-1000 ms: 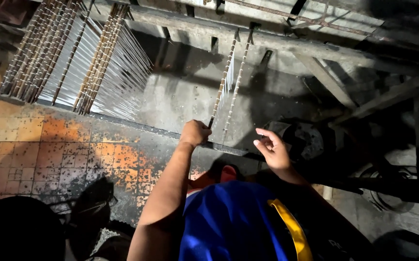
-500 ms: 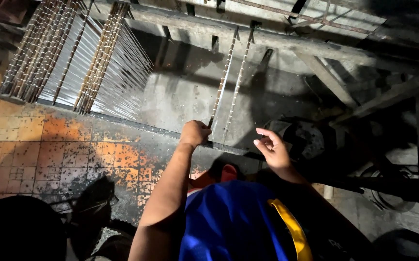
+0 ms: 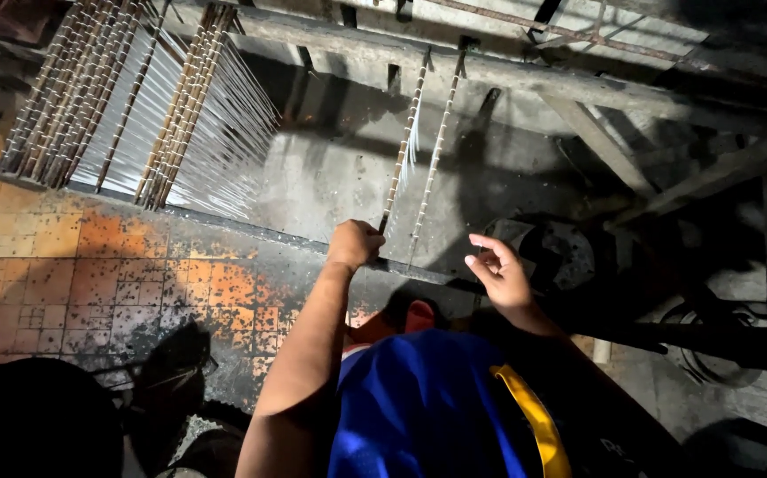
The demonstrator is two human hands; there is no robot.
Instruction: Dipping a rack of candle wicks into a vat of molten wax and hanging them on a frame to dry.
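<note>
Nothing has shifted since before: left hand fisted tight round the lower end of a thin rod strung with white threads; right hand spread, beside a second rod, on the rack frame

Two hands, two separate rods

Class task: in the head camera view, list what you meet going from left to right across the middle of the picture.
Orange tiled floor → bundle of rods with white threads → left hand gripping a beaded rod → second beaded rod → right hand, open → slanted wooden beams.
</note>
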